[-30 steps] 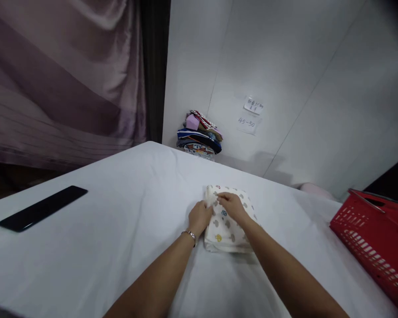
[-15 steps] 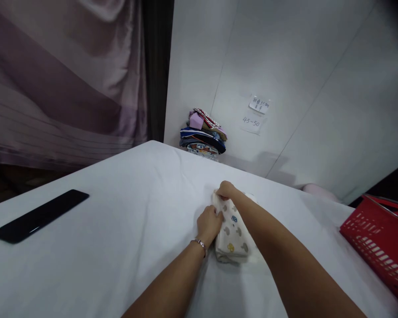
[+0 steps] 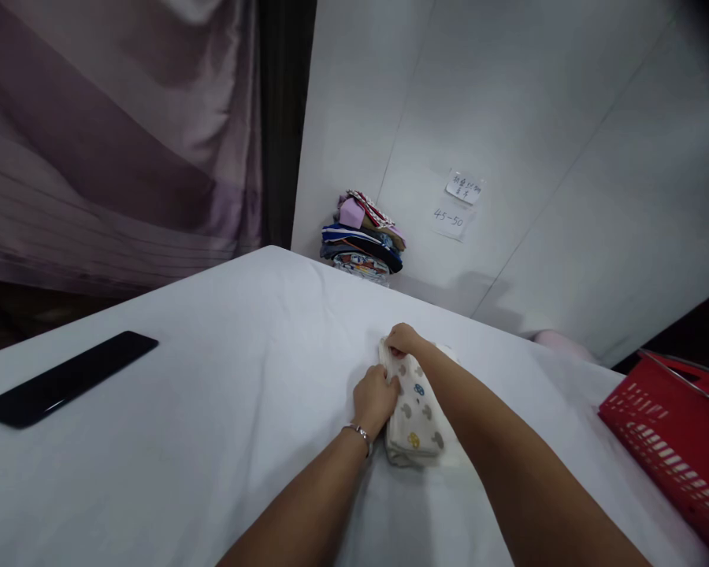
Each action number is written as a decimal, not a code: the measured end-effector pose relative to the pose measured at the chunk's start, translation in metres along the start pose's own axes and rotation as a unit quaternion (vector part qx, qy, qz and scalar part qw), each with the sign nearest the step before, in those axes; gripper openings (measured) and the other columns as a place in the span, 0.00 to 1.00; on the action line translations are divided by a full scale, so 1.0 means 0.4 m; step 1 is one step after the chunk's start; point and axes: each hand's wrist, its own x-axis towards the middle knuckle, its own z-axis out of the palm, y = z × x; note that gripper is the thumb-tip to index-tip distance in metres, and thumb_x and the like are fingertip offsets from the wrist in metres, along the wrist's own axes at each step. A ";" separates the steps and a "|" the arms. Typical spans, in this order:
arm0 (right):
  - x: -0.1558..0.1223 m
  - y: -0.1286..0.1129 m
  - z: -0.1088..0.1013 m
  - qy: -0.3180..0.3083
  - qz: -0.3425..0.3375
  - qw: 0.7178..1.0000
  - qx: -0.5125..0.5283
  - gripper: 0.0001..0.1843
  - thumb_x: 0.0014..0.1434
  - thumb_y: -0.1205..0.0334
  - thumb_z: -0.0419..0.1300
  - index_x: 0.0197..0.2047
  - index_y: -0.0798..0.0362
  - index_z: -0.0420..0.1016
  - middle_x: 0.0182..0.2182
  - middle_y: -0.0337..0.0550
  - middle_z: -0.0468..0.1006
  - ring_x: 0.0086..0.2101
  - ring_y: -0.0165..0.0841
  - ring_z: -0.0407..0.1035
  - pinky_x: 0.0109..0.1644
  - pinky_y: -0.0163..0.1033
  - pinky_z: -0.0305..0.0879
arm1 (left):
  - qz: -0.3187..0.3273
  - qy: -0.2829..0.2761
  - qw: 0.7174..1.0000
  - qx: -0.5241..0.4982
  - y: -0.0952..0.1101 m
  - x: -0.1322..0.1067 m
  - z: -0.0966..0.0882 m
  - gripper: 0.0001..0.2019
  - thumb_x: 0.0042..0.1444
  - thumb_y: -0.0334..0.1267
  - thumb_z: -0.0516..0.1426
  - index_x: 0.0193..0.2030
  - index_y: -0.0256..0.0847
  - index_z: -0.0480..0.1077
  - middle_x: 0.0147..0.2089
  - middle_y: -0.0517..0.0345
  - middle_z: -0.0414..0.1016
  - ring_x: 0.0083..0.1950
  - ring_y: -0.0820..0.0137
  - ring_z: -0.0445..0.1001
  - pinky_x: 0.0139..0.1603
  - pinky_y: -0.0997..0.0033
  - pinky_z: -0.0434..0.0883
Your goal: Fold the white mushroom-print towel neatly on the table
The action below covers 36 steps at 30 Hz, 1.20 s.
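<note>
A folded cream cloth (image 3: 414, 429) with grey, blue and yellow mushroom-like prints lies in layers on the white-covered table (image 3: 213, 409). My left hand (image 3: 376, 398), a bracelet at its wrist, is closed on the cloth's left edge, with the thumb over the top. Farther back, my right hand (image 3: 402, 340) pinches the far left corner of the same cloth with curled fingers. My right forearm hides part of the cloth's right side.
Folded garments in a stack (image 3: 363, 236) stand at the table's far edge by the wall. On the left lies a flat black panel (image 3: 71, 379). A red plastic basket (image 3: 673, 441) is at the right. Paper notes (image 3: 456, 206) are on the wall; a curtain (image 3: 112, 142) hangs at left.
The view has shifted slightly. Both hands keep their hold on the cloth, and its folded shape looks nearly the same.
</note>
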 end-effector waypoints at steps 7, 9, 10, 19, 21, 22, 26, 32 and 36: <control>0.030 -0.015 0.007 -0.060 0.048 0.995 -0.066 0.05 0.44 0.67 0.61 0.21 0.61 0.74 0.15 0.46 0.73 0.20 0.35 0.71 0.25 0.33 0.67 | 0.010 0.006 1.000 -0.001 -0.006 0.002 0.008 0.10 0.56 0.46 0.50 0.37 0.42 0.65 0.40 0.55 0.72 0.39 0.67 0.71 0.35 0.70 0.59; 0.032 -0.019 0.006 -0.063 0.051 0.993 -0.089 0.04 0.42 0.69 0.61 0.21 0.62 0.74 0.14 0.47 0.73 0.21 0.36 0.72 0.26 0.33 0.67 | 0.013 0.006 1.000 -0.002 -0.008 0.003 0.010 0.10 0.56 0.46 0.50 0.37 0.42 0.65 0.40 0.55 0.72 0.39 0.67 0.71 0.35 0.70 0.59; 0.031 -0.021 0.005 -0.063 0.051 0.992 -0.098 0.04 0.42 0.70 0.61 0.21 0.63 0.75 0.14 0.47 0.73 0.22 0.36 0.73 0.27 0.32 0.67 | 0.013 0.006 1.000 -0.002 -0.008 0.003 0.010 0.10 0.56 0.46 0.50 0.37 0.42 0.65 0.39 0.55 0.72 0.39 0.67 0.71 0.35 0.70 0.59; -0.017 -0.054 0.004 0.019 0.023 0.992 -0.126 0.11 0.43 0.72 0.60 0.33 0.63 0.77 0.24 0.55 0.78 0.33 0.42 0.74 0.36 0.37 0.68 | -0.006 0.001 1.000 -0.015 0.000 -0.002 0.001 0.11 0.56 0.45 0.50 0.38 0.41 0.66 0.40 0.53 0.74 0.41 0.65 0.72 0.38 0.69 0.61; -0.022 -0.061 0.010 0.049 0.013 0.992 -0.114 0.14 0.44 0.73 0.58 0.36 0.63 0.77 0.30 0.58 0.78 0.37 0.43 0.74 0.39 0.38 0.67 | -0.013 -0.010 1.000 -0.016 0.001 0.001 -0.003 0.12 0.56 0.46 0.50 0.37 0.41 0.67 0.40 0.52 0.74 0.42 0.65 0.73 0.37 0.69 0.61; -0.022 -0.063 0.014 0.061 0.009 0.993 -0.104 0.15 0.44 0.73 0.58 0.37 0.64 0.76 0.32 0.59 0.78 0.39 0.43 0.73 0.40 0.38 0.67 | -0.017 -0.018 1.000 -0.018 0.001 0.003 -0.005 0.13 0.56 0.46 0.50 0.37 0.40 0.68 0.39 0.52 0.75 0.41 0.64 0.73 0.36 0.69 0.62; -0.028 -0.049 0.034 0.089 -0.003 0.995 -0.034 0.14 0.44 0.73 0.58 0.37 0.62 0.76 0.37 0.57 0.78 0.43 0.41 0.71 0.43 0.35 0.65 | -0.035 -0.040 0.998 -0.024 0.000 0.015 -0.013 0.16 0.55 0.49 0.49 0.33 0.40 0.71 0.37 0.50 0.76 0.40 0.63 0.74 0.32 0.70 0.61; -0.084 0.038 0.040 0.084 -0.060 0.982 0.160 0.13 0.56 0.64 0.52 0.41 0.57 0.74 0.32 0.45 0.79 0.31 0.28 0.72 0.34 0.29 0.67 | -0.032 -0.046 0.998 -0.006 0.002 0.023 -0.020 0.16 0.53 0.47 0.49 0.31 0.40 0.73 0.36 0.49 0.77 0.39 0.63 0.74 0.32 0.70 0.61; -0.155 0.125 0.040 0.127 -0.064 0.957 0.254 0.16 0.57 0.66 0.48 0.45 0.58 0.71 0.39 0.46 0.77 0.35 0.27 0.72 0.36 0.29 0.67 | -0.022 -0.054 0.998 0.002 0.004 0.023 -0.026 0.16 0.53 0.45 0.48 0.32 0.41 0.74 0.36 0.50 0.77 0.38 0.63 0.73 0.31 0.70 0.61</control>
